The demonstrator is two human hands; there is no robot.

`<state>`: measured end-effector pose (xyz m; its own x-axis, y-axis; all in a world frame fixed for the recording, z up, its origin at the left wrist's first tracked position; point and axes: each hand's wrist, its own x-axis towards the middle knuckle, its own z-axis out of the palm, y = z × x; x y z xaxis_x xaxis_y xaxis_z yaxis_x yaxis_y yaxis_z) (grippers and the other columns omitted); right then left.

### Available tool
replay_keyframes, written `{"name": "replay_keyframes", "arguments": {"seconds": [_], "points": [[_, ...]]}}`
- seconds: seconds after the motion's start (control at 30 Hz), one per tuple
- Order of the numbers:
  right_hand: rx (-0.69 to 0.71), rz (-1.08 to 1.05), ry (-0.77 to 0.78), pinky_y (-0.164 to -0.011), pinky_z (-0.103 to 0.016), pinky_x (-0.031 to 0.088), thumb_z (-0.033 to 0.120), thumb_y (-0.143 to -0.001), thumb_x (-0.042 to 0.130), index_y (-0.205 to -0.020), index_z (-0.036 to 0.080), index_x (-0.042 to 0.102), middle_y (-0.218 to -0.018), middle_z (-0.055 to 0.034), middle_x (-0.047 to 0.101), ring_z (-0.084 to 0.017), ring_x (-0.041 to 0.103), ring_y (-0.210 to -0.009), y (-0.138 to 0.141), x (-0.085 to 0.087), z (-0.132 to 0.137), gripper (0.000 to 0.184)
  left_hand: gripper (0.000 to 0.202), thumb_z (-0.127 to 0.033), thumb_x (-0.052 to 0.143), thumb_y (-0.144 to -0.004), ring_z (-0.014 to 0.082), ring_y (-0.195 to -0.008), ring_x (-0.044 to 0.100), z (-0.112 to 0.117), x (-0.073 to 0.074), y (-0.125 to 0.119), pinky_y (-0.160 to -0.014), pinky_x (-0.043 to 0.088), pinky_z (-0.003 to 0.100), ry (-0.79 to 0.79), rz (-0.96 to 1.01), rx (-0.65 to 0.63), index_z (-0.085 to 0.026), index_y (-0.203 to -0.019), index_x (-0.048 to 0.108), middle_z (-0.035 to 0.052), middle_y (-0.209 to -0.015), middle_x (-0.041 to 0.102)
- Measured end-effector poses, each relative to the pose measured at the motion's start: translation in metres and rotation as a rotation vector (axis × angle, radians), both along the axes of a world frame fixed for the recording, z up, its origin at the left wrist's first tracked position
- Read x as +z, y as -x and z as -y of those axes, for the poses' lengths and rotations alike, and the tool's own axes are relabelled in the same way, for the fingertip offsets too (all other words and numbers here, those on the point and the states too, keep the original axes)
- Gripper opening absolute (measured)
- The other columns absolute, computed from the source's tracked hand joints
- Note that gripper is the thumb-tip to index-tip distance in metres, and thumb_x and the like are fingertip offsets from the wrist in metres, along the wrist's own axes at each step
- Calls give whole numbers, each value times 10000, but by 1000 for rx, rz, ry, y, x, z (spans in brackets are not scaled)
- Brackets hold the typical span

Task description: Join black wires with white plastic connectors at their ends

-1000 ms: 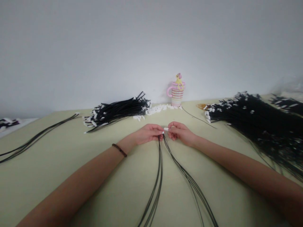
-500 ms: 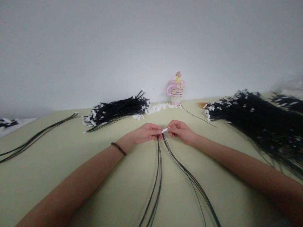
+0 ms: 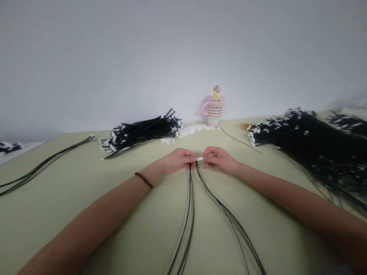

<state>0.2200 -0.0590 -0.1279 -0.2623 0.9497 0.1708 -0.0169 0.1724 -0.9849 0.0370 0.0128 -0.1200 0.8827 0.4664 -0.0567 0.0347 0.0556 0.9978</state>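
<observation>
Our pale green worktop (image 3: 57,225) carries a bundle of black wires (image 3: 140,134) and a larger bundle (image 3: 312,152). Between them, our left hand (image 3: 179,160) and right hand (image 3: 219,160) pinch a small white connector (image 3: 200,158) from either end, with thin black leads (image 3: 191,214) trailing toward us.

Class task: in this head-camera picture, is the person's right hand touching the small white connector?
Touching. The head view shows the right hand with its fingertips pressed against the end of the white connector.
</observation>
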Motion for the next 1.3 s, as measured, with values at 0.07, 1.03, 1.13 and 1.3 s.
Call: {"name": "replay_keyframes", "arguments": {"seconds": [0.07, 1.03, 1.13, 1.3], "points": [[4, -12, -1, -475, -186, 347, 253, -703, 600, -771, 129, 503, -557, 12, 566, -63, 476, -472, 0, 0, 0, 171, 181, -260, 614, -718, 90, -609, 511, 1, 1, -1, -619, 376, 243, -2, 8, 12, -82, -750, 602, 23, -643, 555], [-27, 62, 16, -696, -225, 374, 243, -661, 599, -689, 112, 599, -723, -15, 605, -93, 518, -674, 17, 2, 3, 134, 188, -280, 622, -705, 81, -587, 503, 4, -2, -4, -603, 399, 231, 40, 80, 199, -97, -745, 618, 23, -640, 564], [3, 43, 16, -712, -241, 390, 240, -626, 644, -721, 117, 605, -759, -24, 618, -102, 538, -686, 16, 0, 3, 160, 184, -282, 628, -697, 81, -577, 497, 5, -2, -5, -585, 394, 226, 33, 81, 215, -102, -730, 617, 13, -614, 551], [-49, 21, 22, -653, -250, 426, 280, -582, 690, -749, 118, 597, -742, -36, 618, -109, 544, -637, 20, -4, 1, 250, 198, -290, 650, -671, 84, -583, 498, 6, -2, -5, -602, 403, 239, 30, 84, 230, -103, -722, 615, 9, -616, 546]]}}
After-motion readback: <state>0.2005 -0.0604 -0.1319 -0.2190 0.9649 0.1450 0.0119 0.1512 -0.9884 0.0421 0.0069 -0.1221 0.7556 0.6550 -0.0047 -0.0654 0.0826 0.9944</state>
